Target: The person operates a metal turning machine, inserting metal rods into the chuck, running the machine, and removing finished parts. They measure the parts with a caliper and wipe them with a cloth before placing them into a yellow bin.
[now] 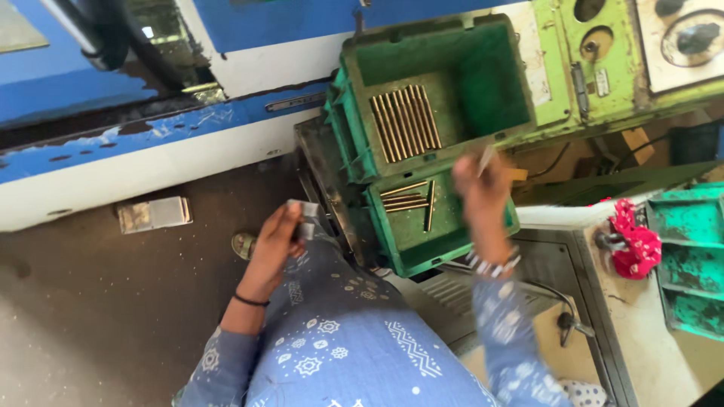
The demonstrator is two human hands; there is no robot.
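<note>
The person wears a blue garment [339,347] printed with white flower and zigzag patterns, its sleeves reaching past the elbows. A thin black band [250,301] circles the left wrist, and pale beaded bangles [494,265] ring the right.

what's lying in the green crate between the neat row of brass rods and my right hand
In the head view, a few loose brass rods lie scattered in the lower crate.

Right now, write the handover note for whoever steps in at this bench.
Left hand: holds a small grey block near the lap.
Right hand: raised over the lower green crate, pinching one thin metal rod.
Upper green crate: a neat row of brass rods, laid side by side.
Lower crate: a few loose rods, lying crossed.
Done: one tidy row. Left: the loose rods, plus the one in hand.
</note>
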